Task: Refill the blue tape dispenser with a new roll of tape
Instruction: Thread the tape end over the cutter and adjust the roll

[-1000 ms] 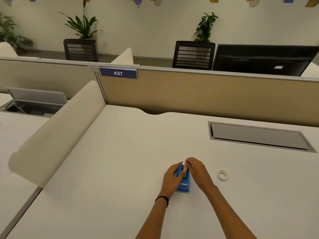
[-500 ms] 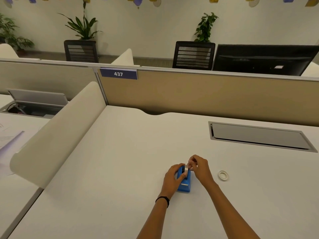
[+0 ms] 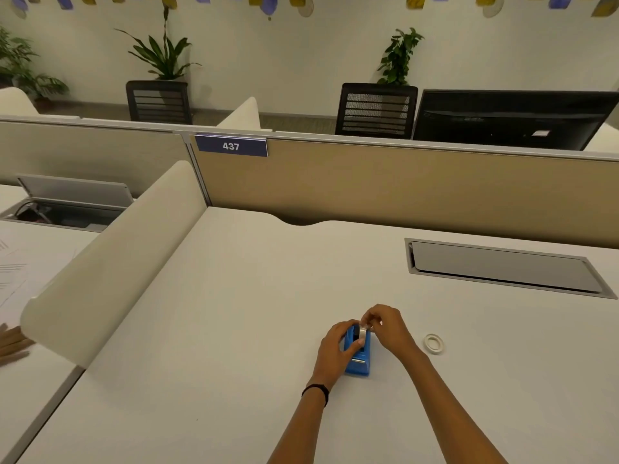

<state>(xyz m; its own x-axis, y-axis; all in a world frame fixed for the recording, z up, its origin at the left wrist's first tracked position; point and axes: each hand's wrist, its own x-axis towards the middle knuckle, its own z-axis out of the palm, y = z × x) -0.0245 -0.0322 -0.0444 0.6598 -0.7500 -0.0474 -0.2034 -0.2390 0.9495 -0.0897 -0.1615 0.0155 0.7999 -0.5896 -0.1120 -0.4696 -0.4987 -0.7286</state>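
The blue tape dispenser stands on the white desk, its cutter end toward me. My left hand grips its left side, thumb on top. A roll of tape sits in the dispenser's far end. My right hand pinches the tape's loose end just above the roll. A small white ring, an empty tape core, lies flat on the desk to the right of my right hand.
A grey cable hatch is set into the desk at the back right. A curved cream divider runs along the left side. A tan partition with a "437" label closes the back.
My right hand has lifted slightly up and away from the dispenser's top, drawing the tape end with it. My left hand stays on the dispenser.
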